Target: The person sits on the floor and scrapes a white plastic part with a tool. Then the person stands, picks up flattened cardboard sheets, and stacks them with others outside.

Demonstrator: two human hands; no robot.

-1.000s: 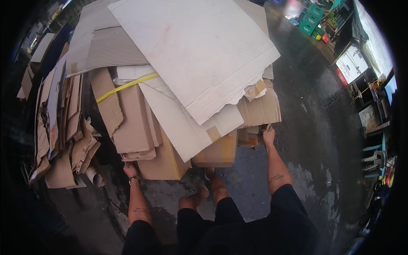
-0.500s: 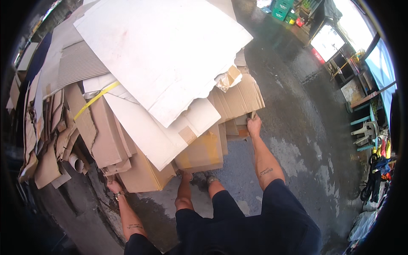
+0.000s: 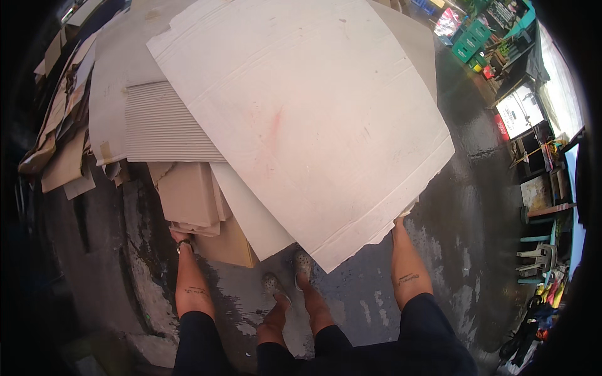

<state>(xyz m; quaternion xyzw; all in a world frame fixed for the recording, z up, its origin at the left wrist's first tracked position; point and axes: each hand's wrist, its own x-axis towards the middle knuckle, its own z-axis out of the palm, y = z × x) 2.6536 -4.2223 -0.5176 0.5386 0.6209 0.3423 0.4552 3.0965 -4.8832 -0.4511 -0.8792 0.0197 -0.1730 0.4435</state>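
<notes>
A large stack of flattened cardboard (image 3: 188, 194) spreads out in front of me, held from both sides. On top lies a big pale sheet (image 3: 313, 125) with creases and a reddish smear; a corrugated sheet (image 3: 169, 125) shows beneath its left edge. My left hand (image 3: 179, 235), with a band at the wrist, grips the stack's lower left edge, its fingers mostly tucked under brown cardboard. At the right, my right hand (image 3: 400, 222) holds the near right edge, most of it hidden under the pale sheet.
More torn cardboard (image 3: 66, 166) is piled at the far left. Wet, patchy pavement (image 3: 467, 250) surrounds my feet. Along the right stand green crates (image 3: 470, 41), a white chest (image 3: 520, 111), a pale plastic chair (image 3: 538, 259) and colourful clutter (image 3: 545, 307).
The pale top sheet has shifted right and toward me, covering more of the stack's near side and my right hand. My view has turned, and the left-hand pile now sits apart from the stack.
</notes>
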